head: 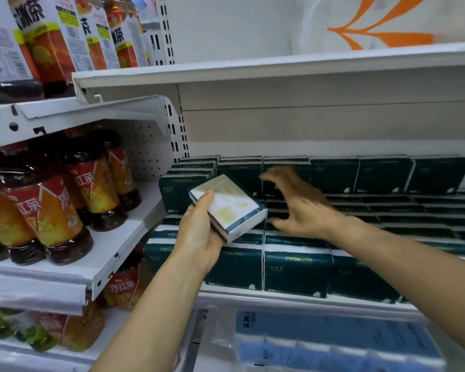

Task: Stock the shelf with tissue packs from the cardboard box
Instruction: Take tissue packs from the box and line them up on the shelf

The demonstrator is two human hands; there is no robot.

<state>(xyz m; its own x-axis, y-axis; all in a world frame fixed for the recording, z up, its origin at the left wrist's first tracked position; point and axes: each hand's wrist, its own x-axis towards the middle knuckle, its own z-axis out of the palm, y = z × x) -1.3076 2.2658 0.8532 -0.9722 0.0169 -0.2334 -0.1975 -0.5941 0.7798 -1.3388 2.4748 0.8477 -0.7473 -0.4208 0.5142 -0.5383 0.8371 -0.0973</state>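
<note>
Tissue pack (pixel 227 206) with white and pale printing sits in the left hand (pixel 199 232), whose thumb lies on its top face while the fingers curl under it. This pack is tilted and held just in front of the shelf (pixel 279 298), above the dark green packs (pixel 295 269) that stand there in rows. Just right of the held pack, the right hand (pixel 298 205) is spread with relaxed fingers, blurred, over the green packs; whether it touches them I cannot tell. Left of the shelf stand iced tea bottles (pixel 49 210).
</note>
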